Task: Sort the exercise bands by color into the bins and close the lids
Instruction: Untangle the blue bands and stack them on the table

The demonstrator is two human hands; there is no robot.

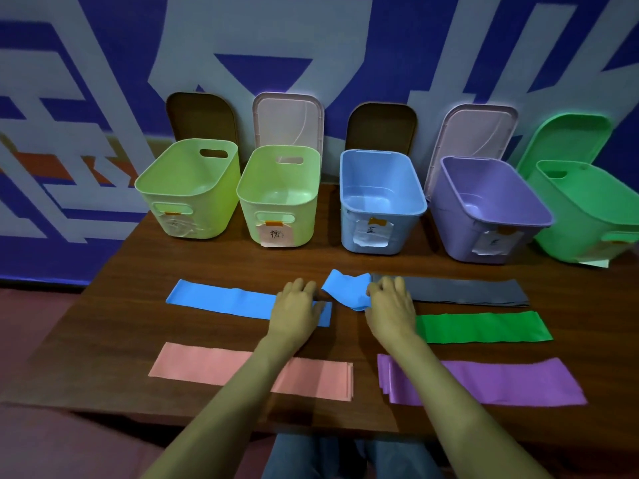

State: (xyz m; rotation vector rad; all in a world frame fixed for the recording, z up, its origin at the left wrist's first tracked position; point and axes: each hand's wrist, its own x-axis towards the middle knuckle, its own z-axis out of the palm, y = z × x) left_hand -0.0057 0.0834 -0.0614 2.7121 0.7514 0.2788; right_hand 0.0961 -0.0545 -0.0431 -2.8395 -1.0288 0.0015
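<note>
My left hand [299, 305] presses flat, fingers spread, on the blue band [221, 300]. The band's long axis runs leftward from that hand. My right hand [390, 300] pinches its folded-up end.

Dim, colour-tinted light; soft focus, wide-angle bowing at edges.

Paper labels with handwritten characters hang on the bin fronts. On the blue bin [382, 202], its label [371, 231] reads 蓝. The labels on the bins to either side of it are too blurred to read.
</note>
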